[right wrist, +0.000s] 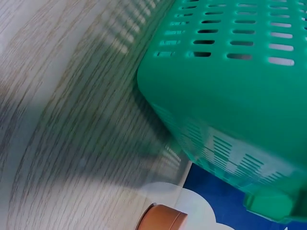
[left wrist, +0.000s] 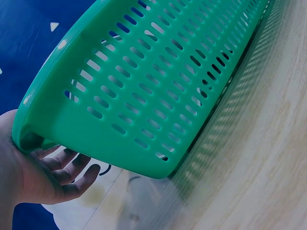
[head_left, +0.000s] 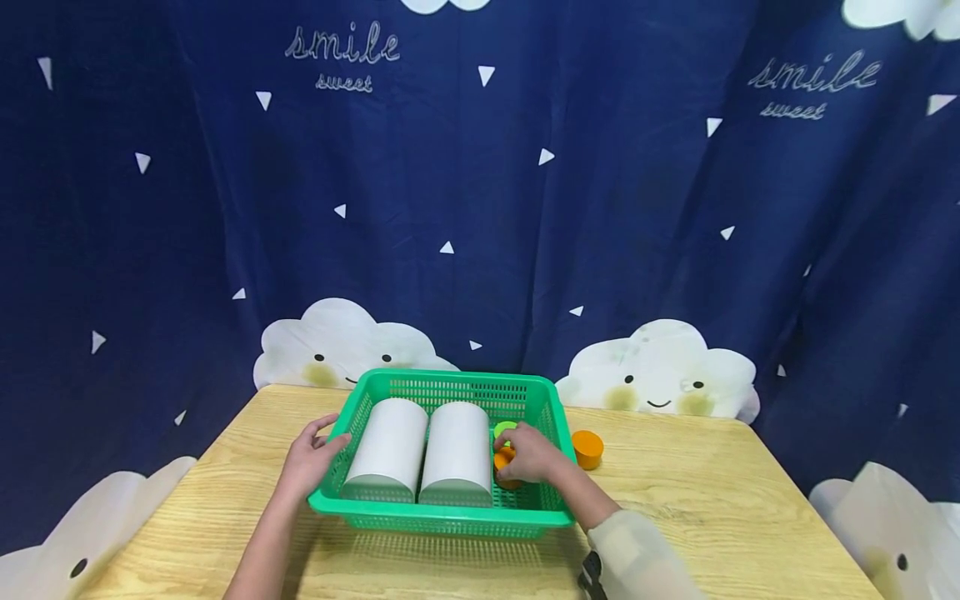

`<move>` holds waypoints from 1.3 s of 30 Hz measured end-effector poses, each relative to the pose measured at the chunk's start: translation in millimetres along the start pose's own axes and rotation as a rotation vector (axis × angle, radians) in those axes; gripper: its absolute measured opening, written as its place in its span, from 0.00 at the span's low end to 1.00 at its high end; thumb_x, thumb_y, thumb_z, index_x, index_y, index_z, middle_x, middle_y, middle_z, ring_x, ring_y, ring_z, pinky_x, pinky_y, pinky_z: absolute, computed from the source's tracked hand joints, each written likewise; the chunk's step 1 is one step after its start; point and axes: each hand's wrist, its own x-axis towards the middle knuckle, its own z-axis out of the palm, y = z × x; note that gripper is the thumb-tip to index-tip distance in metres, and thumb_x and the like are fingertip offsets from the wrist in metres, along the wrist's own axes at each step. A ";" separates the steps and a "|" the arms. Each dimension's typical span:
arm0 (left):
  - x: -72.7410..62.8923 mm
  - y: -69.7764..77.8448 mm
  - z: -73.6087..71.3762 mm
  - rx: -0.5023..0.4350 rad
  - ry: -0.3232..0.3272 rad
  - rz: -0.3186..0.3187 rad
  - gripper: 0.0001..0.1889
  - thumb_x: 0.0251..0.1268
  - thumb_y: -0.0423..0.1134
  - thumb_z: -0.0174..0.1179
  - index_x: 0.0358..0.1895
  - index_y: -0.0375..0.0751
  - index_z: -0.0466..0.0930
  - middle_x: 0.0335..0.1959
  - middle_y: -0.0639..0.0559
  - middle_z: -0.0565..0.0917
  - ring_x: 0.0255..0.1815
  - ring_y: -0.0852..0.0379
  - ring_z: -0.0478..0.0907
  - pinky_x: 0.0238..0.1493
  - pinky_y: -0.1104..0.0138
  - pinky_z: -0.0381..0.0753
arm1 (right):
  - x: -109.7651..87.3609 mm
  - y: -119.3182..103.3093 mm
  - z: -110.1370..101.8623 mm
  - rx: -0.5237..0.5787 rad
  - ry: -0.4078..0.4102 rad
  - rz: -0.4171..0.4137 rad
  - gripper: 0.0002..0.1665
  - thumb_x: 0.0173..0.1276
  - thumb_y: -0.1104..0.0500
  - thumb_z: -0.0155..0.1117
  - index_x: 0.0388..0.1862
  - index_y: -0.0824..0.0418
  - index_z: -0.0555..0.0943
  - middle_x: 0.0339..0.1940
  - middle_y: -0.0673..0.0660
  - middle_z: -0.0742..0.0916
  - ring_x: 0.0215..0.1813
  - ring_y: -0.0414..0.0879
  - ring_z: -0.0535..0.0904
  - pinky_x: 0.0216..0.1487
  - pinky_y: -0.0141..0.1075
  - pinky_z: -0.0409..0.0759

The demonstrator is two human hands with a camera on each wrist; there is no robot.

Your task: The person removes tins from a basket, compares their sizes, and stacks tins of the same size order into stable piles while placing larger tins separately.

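A green plastic basket with slotted walls stands on the table. My left hand holds its left rim, thumb over the edge; in the left wrist view, that hand's fingers curve loosely below the rim. Inside the basket, my right hand grips a short orange cylinder at the right side; the fingers partly cover it. A light green round piece lies just behind. Two large white pieces with rounded tops, a left one and a right one, fill the left and middle. The right wrist view does not show my hand.
Another orange cylinder stands on the wooden table, just outside the basket's right wall. Behind the table hangs a dark blue curtain with clouds and small white triangles.
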 end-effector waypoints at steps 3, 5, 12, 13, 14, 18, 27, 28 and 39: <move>0.4 0.4 -0.1 0.000 0.000 0.001 0.30 0.68 0.45 0.53 0.68 0.36 0.58 0.54 0.28 0.74 0.40 0.51 0.80 0.36 0.60 0.81 | 0.7 -0.6 0.4 -0.009 0.005 0.025 0.20 0.46 0.60 0.76 0.40 0.63 0.82 0.36 0.57 0.79 0.39 0.48 0.70 0.42 0.42 0.72; 0.7 0.6 0.0 0.003 -0.001 0.004 0.30 0.68 0.45 0.53 0.68 0.36 0.58 0.54 0.28 0.74 0.40 0.51 0.80 0.36 0.60 0.81 | 1.1 -0.7 0.5 -0.009 0.006 0.029 0.20 0.45 0.60 0.76 0.39 0.64 0.83 0.35 0.56 0.80 0.38 0.47 0.69 0.40 0.41 0.72; 1.3 0.7 -0.1 0.002 0.001 0.003 0.30 0.68 0.45 0.53 0.68 0.36 0.57 0.54 0.28 0.74 0.40 0.51 0.80 0.36 0.60 0.82 | 2.1 0.5 1.7 -0.013 0.000 0.025 0.19 0.44 0.61 0.76 0.37 0.64 0.83 0.34 0.55 0.79 0.37 0.46 0.67 0.38 0.38 0.70; 1.3 0.7 -0.2 0.002 0.000 0.002 0.30 0.68 0.45 0.53 0.68 0.36 0.57 0.54 0.28 0.74 0.40 0.51 0.80 0.36 0.59 0.82 | 2.0 0.5 1.8 -0.011 -0.001 0.032 0.20 0.44 0.61 0.76 0.38 0.64 0.83 0.34 0.55 0.79 0.37 0.46 0.67 0.39 0.38 0.71; 1.2 0.8 -0.3 0.001 -0.001 0.000 0.30 0.68 0.46 0.53 0.68 0.36 0.57 0.54 0.28 0.74 0.40 0.51 0.80 0.36 0.59 0.82 | 2.1 0.5 2.0 -0.011 -0.002 0.037 0.20 0.44 0.61 0.76 0.39 0.64 0.82 0.35 0.55 0.78 0.38 0.46 0.68 0.40 0.39 0.71; 0.8 0.6 -0.5 0.002 0.000 -0.009 0.31 0.68 0.46 0.53 0.69 0.36 0.57 0.55 0.28 0.74 0.40 0.51 0.80 0.36 0.59 0.82 | 2.2 -0.3 2.2 -0.013 -0.006 0.051 0.22 0.44 0.60 0.77 0.40 0.64 0.82 0.36 0.56 0.78 0.39 0.47 0.69 0.42 0.41 0.73; -0.2 0.9 0.4 -0.005 0.002 -0.006 0.30 0.68 0.45 0.53 0.68 0.36 0.57 0.54 0.28 0.74 0.39 0.52 0.80 0.36 0.60 0.82 | -0.6 -4.3 0.7 -0.046 -0.029 0.053 0.23 0.43 0.60 0.77 0.41 0.64 0.82 0.37 0.57 0.79 0.40 0.49 0.70 0.43 0.42 0.73; -0.3 0.9 0.5 -0.001 0.002 -0.006 0.30 0.68 0.45 0.53 0.68 0.36 0.57 0.54 0.28 0.74 0.40 0.52 0.80 0.36 0.60 0.82 | -1.0 -5.0 0.0 -0.040 -0.035 0.056 0.23 0.43 0.60 0.77 0.41 0.64 0.82 0.38 0.57 0.79 0.40 0.49 0.70 0.43 0.42 0.74; 0.8 -1.5 0.3 0.013 0.006 0.002 0.30 0.68 0.45 0.53 0.68 0.36 0.58 0.54 0.28 0.74 0.42 0.49 0.80 0.37 0.60 0.81 | -2.8 -4.8 -1.6 -0.016 -0.060 0.031 0.23 0.46 0.60 0.75 0.42 0.65 0.80 0.37 0.56 0.78 0.37 0.46 0.69 0.38 0.37 0.73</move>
